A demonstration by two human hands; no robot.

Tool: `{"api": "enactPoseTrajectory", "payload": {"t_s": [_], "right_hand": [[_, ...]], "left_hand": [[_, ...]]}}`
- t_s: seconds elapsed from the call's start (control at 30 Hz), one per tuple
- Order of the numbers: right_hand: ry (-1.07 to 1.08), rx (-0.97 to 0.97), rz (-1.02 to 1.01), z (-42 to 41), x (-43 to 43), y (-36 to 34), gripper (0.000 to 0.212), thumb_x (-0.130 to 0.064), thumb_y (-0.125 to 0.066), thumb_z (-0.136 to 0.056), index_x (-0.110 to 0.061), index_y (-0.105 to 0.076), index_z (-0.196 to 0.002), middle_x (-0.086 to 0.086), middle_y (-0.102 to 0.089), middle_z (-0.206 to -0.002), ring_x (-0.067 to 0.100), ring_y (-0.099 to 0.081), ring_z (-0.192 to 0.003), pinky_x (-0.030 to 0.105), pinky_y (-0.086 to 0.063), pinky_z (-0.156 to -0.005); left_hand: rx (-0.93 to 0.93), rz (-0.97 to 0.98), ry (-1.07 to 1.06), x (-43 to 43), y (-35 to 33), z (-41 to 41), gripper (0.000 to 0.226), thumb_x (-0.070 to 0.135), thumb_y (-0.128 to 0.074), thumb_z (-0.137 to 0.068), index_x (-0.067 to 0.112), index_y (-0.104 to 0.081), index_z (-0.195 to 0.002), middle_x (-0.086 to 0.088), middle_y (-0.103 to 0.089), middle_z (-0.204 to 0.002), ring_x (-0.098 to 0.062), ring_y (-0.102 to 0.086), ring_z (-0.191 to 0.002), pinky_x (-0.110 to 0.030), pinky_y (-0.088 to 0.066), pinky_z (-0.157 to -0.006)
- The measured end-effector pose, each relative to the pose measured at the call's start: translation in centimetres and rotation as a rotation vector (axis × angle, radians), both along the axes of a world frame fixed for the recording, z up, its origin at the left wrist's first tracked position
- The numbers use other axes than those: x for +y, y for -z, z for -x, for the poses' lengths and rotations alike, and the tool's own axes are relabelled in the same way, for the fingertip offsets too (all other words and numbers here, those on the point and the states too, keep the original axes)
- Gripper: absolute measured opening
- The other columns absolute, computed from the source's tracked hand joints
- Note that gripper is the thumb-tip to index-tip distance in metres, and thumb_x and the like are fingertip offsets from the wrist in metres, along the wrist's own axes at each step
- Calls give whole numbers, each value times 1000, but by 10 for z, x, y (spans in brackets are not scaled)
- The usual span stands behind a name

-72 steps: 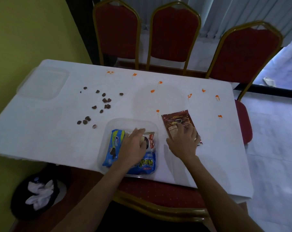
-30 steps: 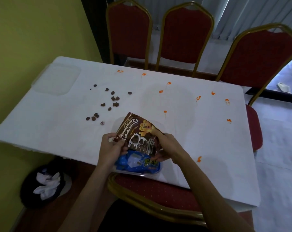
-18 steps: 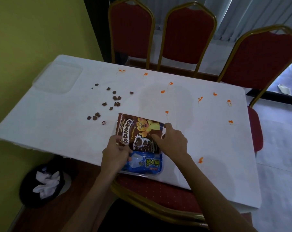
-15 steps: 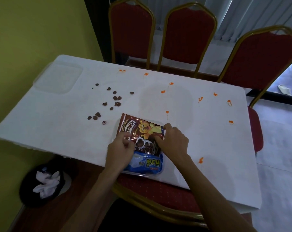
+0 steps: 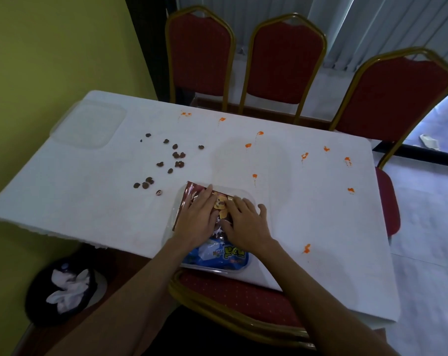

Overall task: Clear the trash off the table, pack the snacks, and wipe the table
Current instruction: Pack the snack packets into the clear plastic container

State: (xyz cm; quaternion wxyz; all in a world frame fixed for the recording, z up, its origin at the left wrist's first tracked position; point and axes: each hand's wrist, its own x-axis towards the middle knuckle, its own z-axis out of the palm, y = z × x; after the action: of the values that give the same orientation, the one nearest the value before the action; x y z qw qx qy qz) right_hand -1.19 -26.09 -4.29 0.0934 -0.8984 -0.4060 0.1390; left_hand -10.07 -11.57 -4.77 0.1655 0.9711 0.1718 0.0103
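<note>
**Fingers, left**: straight and close together, pressed flat on the brown cereal packet. They grip nothing.

**Fingers, right**: straight and slightly spread, thumb out to the right, pressing on the same packet. They grip nothing.

**Left hand**, **right hand**: side by side just below the centre of the frame, nearly touching.

**Brown cereal packet**: topmost item at the upper end of the clear container, mostly hidden by the hands. A dark red-brown corner shows at the upper left, and a yellow cartoon patch shows between the hands. The material is a glossy film, probably springy. Whether the corner sits inside the rim or over it cannot be told.

**Blue snack packet**: shiny, with green lettering, at the lower end of the same container beneath the wrists.

**Clear container**: at the lower edge of the table, centre of the frame.

**Step in hand**: packing the snacks, with the top packet being flattened down.

**Next move, as judged**: the contents must lie below the rim before closing. The lid is well apart at the upper left of the table, so it needs a long reach and then squaring to the container.

**Outstanding**: loose cereal pieces left of centre and orange stains across the right half. A bin sits on the floor at the lower left.
</note>
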Motion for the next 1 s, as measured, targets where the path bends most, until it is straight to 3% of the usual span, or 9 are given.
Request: {"api": "enactPoseTrajectory", "payload": {"t_s": [0.2,0.3,0.47,0.63,0.8,0.93,1.0], "right_hand": [[-59,33,48,-3,-3,4,57,-55,-26,-102,-23,-34,-149,0,-34,-157,23,-25,-148,61,-9,-117],[-69,18,73,-4,-1,2,57,-55,-24,-102,-23,-36,-148,-1,-37,-156,22,-28,-146,61,-8,-117],[-97,7,137,-7,1,0,65,-57,-11,-98,-23,-34,-148,1,-38,-155,23,-31,-144,63,-9,-117],[-77,25,153,-6,3,-1,55,-54,-22,-102,-23,-40,-143,0,-43,-151,24,-38,-138,60,-14,-116],[-36,36,98,-5,12,-9,47,-51,-36,-99,-22,-51,-132,0,-51,-141,25,-41,-133,58,-17,-114],[-35,21,-13,1,25,-22,41,-39,-46,-97,-19,-54,-131,2,-52,-140,27,-40,-134,54,-17,-113],[-16,44,-54,1,35,-32,42,-35,-46,-98,-19,-52,-136,2,-49,-146,26,-37,-138,54,-16,-114]], "left_hand": [[133,42,-70,-3,17,20,70,52,-4,-96,22,-31,-153,-3,-29,-161,-20,-21,-151,-44,-11,-122],[158,44,-92,-4,16,18,72,52,-1,-95,23,-30,-153,-5,-29,-161,-22,-21,-150,-45,-12,-122],[192,47,-106,-4,12,12,66,49,-6,-96,23,-31,-152,-6,-31,-160,-23,-23,-149,-46,-16,-121],[220,114,-119,-3,7,8,56,46,-19,-103,21,-30,-152,-7,-28,-161,-23,-20,-150,-48,-17,-122],[148,204,-197,-3,-3,8,49,38,-32,-104,12,-43,-144,-12,-40,-153,-28,-35,-141,-46,-31,-115],[-4,387,-218,2,-25,7,38,36,-33,-105,14,-55,-127,-6,-61,-124,-25,-57,-115,-36,-45,-96],[-57,431,-230,11,-39,4,39,34,-34,-106,13,-56,-129,-6,-64,-122,-21,-60,-111,-29,-44,-91]]}}
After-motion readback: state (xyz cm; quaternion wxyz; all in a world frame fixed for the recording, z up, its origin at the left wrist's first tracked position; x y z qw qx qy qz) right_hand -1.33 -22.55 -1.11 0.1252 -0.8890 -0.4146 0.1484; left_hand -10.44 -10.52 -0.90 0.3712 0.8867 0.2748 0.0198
